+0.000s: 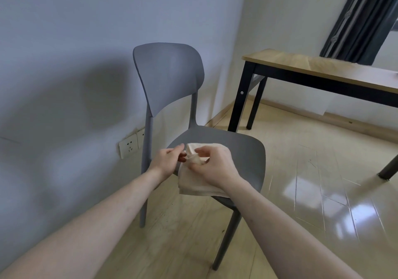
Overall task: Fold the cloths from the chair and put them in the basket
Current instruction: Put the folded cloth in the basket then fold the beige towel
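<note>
A cream cloth (pixel 193 184) lies on the seat of a grey plastic chair (pixel 243 151), bunched at its far end and hanging slightly over the front edge. My right hand (pixel 213 164) rests on top of the cloth and pinches a raised fold of it between thumb and fingers. Just to the left of that fold, my left hand (pixel 168 160) pinches the same cloth at its edge. Most of the cloth's middle is hidden under my right hand. No basket is in view.
The chair stands close to a white wall with a power socket (pixel 129 147) low on the left. A wooden table with black legs (pixel 323 69) stands to the right. A dark curtain (pixel 361 18) hangs behind it. Glossy wood floor (pixel 312 192) spreads to the right.
</note>
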### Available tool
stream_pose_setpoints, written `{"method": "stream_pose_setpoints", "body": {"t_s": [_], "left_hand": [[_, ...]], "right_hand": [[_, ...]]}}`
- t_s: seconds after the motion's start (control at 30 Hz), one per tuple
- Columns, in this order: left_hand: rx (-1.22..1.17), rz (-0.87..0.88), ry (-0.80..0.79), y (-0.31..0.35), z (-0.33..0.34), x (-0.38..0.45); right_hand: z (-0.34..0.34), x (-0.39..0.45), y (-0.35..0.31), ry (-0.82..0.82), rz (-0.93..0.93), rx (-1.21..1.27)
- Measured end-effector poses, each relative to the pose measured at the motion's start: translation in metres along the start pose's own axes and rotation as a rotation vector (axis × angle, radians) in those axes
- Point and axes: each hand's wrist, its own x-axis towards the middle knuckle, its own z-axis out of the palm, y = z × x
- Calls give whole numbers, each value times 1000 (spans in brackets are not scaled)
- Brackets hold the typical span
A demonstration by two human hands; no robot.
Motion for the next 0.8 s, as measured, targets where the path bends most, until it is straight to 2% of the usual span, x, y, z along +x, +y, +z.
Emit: {"method": "stream_pose_setpoints", "body": {"t_s": [0.07,0.2,0.3,0.4,0.53,0.67,0.8], "left_hand": [[39,-35,-19,-2,-2,0],[189,-24,-27,-4,-2,-5],[209,-52,-12,-1,-3,-4],[246,-85,-70,-2,-4,-1],[217,-77,-97,-2,-3,0],[183,-66,-122,4,-1,-6],[175,-112,-206,10,0,-10]], "right_hand": [[-9,-2,-5,-61,-3,37],[-37,-2,6,-56,56,148],[-43,-6,21,-154,119,42],[-39,-11,29,-253,130,-33],[-46,-9,35,-191,164,-113],[-47,-7,37,-229,203,-118],[-47,-8,26,-60,150,85]]}}
